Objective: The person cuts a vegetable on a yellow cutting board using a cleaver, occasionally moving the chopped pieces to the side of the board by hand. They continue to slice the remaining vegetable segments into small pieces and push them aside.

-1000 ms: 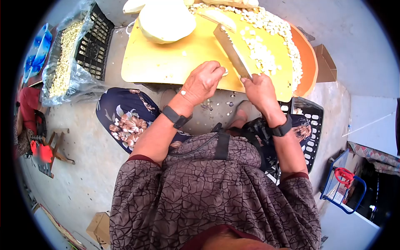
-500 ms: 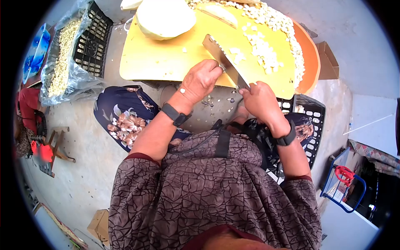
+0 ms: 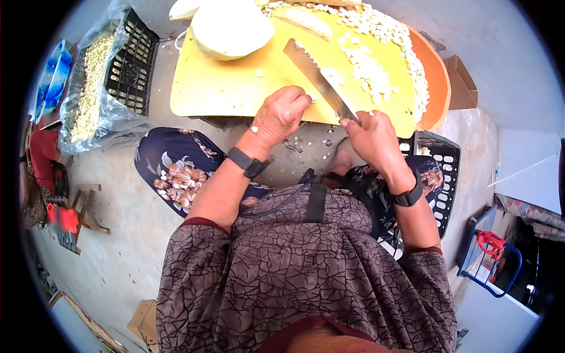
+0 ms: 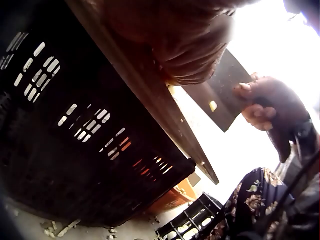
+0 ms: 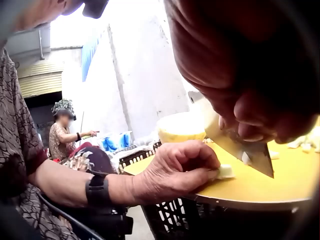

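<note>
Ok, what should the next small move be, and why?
Probably bring the knife to the pale piece for a cut: the left hand pinches it by the edge of the yellow board, and the right hand grips the knife close by.

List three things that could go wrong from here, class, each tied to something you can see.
1. The knife, gripped in the right hand, is close to the left hand, so a slip might nick it.
2. The small pale piece pinched in the left hand is near the edge of the yellow board, so it could drop off.
3. A pale bit on the knife may fall loose.
</note>
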### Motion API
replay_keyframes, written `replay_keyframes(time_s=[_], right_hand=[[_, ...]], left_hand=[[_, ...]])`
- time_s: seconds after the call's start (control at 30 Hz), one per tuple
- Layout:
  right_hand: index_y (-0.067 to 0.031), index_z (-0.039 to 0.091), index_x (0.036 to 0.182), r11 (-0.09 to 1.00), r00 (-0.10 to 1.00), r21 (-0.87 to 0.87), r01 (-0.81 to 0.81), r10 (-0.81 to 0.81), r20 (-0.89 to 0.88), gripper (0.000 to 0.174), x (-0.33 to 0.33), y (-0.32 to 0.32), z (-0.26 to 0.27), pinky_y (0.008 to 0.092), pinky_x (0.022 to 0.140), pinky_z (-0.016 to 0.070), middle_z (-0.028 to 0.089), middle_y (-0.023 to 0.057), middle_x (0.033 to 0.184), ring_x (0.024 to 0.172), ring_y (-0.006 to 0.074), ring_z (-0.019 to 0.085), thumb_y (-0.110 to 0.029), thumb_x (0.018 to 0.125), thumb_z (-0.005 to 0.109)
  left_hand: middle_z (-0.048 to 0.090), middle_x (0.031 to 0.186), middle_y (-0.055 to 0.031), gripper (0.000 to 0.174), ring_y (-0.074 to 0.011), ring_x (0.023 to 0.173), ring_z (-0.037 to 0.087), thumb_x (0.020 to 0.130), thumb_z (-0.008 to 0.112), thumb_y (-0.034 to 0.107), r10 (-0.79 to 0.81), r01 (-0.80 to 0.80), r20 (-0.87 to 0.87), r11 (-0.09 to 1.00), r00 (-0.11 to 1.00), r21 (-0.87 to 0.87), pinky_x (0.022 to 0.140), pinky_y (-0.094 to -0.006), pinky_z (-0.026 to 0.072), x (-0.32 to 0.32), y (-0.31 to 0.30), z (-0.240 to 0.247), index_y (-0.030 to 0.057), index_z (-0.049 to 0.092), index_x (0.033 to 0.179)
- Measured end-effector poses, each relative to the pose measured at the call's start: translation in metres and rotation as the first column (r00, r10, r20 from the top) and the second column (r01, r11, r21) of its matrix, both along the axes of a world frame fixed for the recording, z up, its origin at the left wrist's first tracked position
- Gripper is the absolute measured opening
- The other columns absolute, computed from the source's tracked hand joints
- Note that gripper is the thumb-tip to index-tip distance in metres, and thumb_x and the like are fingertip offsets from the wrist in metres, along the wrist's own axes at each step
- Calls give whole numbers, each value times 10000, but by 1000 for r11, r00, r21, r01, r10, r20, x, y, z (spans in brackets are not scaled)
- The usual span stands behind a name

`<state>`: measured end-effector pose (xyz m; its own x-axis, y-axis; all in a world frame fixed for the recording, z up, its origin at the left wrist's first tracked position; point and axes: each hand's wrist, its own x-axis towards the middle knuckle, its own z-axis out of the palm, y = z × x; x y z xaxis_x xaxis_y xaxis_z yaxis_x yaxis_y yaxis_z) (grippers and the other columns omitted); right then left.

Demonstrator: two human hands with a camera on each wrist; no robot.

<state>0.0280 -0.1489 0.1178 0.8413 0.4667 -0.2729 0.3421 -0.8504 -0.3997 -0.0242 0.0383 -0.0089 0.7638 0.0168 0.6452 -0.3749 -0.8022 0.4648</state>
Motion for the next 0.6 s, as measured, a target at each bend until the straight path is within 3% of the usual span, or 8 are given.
replay_keyframes(time_s=[0.17, 0.3, 0.33, 0.4, 0.5, 0.6], right_hand=[[52, 705, 832, 998, 995, -56, -33, 28, -94, 318, -11, 2, 3, 475, 745, 541, 649, 262, 762, 793, 424, 670, -252, 908, 654], [53, 705, 849, 995, 995, -13, -103, 103, -2, 296, -8, -2, -15, 477, 776, 536, 663, 264, 815, 819, 435, 668, -230, 913, 646], [51, 704, 842, 998, 992, -52, -33, 27, -120, 288, -6, 3, -11, 464, 800, 532, 672, 266, 859, 866, 435, 664, -221, 912, 641], [51, 703, 833, 996, 990, -44, -75, 69, -119, 281, 0, 7, -23, 451, 805, 531, 675, 270, 878, 887, 431, 663, -215, 902, 647], [57, 698, 818, 998, 998, 32, -58, 59, -24, 277, 5, 9, -38, 448, 804, 531, 682, 265, 888, 895, 422, 668, -212, 874, 668], [54, 699, 819, 998, 998, 52, -28, 25, 54, 286, 15, 10, -44, 463, 800, 527, 679, 264, 881, 890, 420, 667, -225, 875, 670]], left_hand=[[625, 846, -104, 172, -286, 792, 645, 734, 629, -75, 19, -19, -4, 999, 1000, 26, 697, -370, 556, 0, 0, 0, 10, 636, 884], [611, 871, -102, 159, -288, 829, 638, 739, 624, -34, 21, -21, -32, 1000, 999, 17, 736, -369, 548, -1, -2, -1, 15, 636, 890], [611, 870, -102, 160, -288, 831, 637, 739, 623, -35, 16, -15, -41, 1000, 999, 16, 740, -369, 548, 0, -2, -2, 16, 635, 890], [610, 870, -101, 167, -286, 836, 637, 735, 623, -38, -10, 10, -67, 1000, 998, 13, 744, -369, 549, -1, -1, -2, 24, 635, 890], [627, 850, -108, 159, -295, 805, 648, 739, 623, -84, -15, 15, -54, 1000, 998, -12, 714, -373, 553, 1, -1, 0, 11, 622, 866], [641, 875, -113, 212, -298, 815, 655, 753, 628, -85, -35, 27, -75, 995, 997, -94, 728, -373, 554, 1, -1, 4, 9, 653, 941]])
